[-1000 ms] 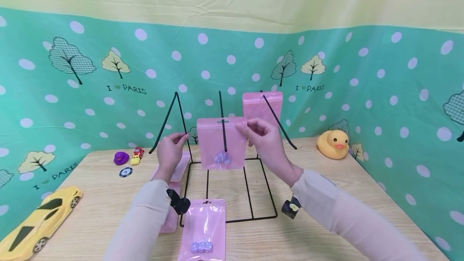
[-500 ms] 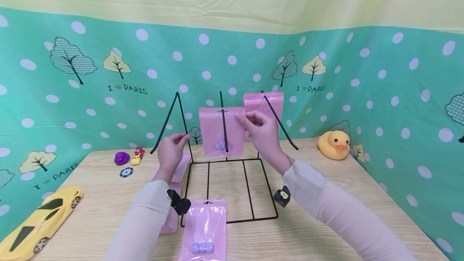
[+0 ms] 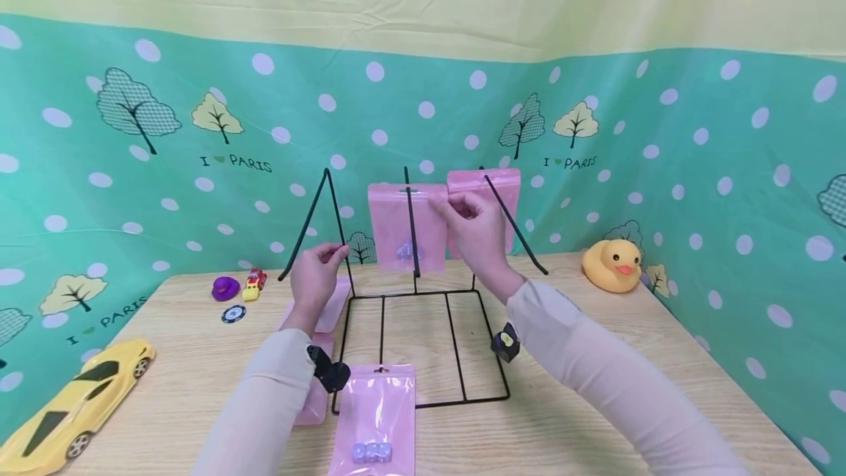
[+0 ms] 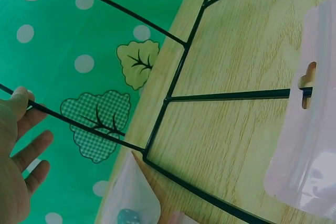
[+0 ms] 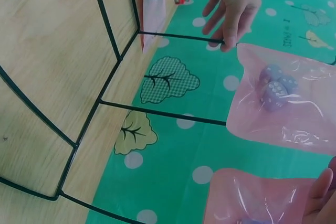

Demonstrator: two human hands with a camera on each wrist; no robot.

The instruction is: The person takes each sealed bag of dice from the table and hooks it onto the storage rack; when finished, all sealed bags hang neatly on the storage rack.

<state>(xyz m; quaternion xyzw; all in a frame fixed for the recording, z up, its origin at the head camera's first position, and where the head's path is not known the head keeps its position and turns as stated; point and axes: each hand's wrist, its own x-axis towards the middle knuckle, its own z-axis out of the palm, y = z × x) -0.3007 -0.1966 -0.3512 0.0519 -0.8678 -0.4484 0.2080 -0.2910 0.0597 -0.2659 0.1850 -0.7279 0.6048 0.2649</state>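
My left hand [image 3: 313, 278] pinches the left upright of a black wire display rack [image 3: 460, 400], thumb and forefinger around the wire. With my right hand [image 3: 479, 230] I pinch the upper right corner of a pink zip bag [image 3: 386, 222]. The rack's middle hook passes through that bag's hang hole, and the bag hangs near the back of the hook. Purple dice [image 5: 275, 90] show at its bottom. Another pink bag [image 3: 509, 182] hangs on the right hook, partly behind my right hand. The left hook carries nothing.
One pink bag with dice [image 3: 377, 410] lies over the rack's front edge. More pink bags [image 3: 307, 402] lie left of the base, partly under my left arm. Around stand a yellow car [image 3: 79, 402], a rubber duck [image 3: 611, 267], a small toy car [image 3: 254, 285], a purple toy [image 3: 225, 288] and a chip [image 3: 233, 314].
My right hand has slid the pink bag up and back along the middle hook, away from its tip. My left hand stays on the rack's upright.
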